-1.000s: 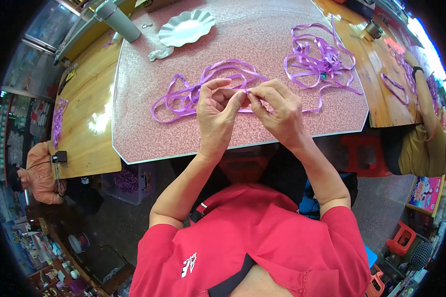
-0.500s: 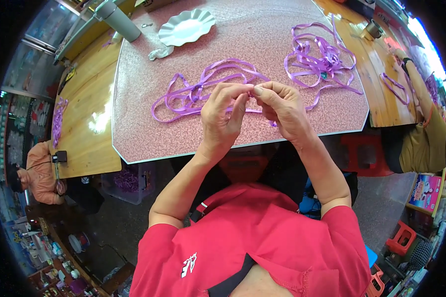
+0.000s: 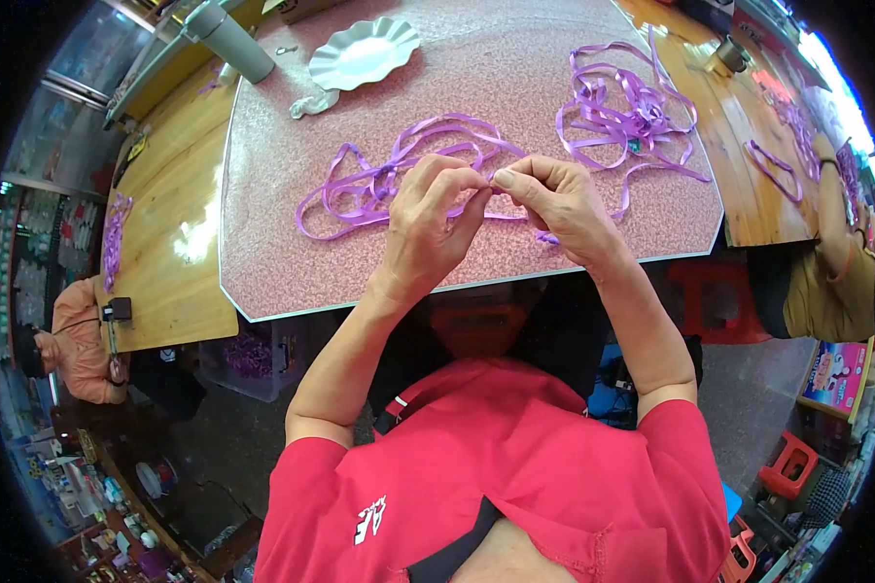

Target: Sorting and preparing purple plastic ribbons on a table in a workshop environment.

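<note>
Above the near part of the pink speckled table (image 3: 292, 277), my left hand (image 3: 430, 222) and my right hand (image 3: 557, 206) meet, each with thumb and forefinger pinched. Between their fingertips is a bit of purple ribbon (image 3: 494, 187), mostly hidden by the fingers. A short purple end pokes out below my right hand. Behind and left of my hands lies a loose looped length of purple ribbon (image 3: 345, 187) on the tabletop. Farther right, a tangled heap of the same ribbon (image 3: 642, 115) has a small green piece in it.
A scalloped white plate (image 3: 365, 53) and a grey-green tumbler (image 3: 231, 44) stand at the far left, near crumpled clear plastic (image 3: 313, 104). A metal mug (image 3: 729, 56) is on the wooden table at right. Co-workers sit at left (image 3: 83, 340) and right (image 3: 831, 291). A red stool (image 3: 715, 303) stands at right.
My hands have drawn slightly apart at the fingertips, the left shifting a little left. The purple end under my right hand shows more. The right-hand co-worker's arm has moved.
</note>
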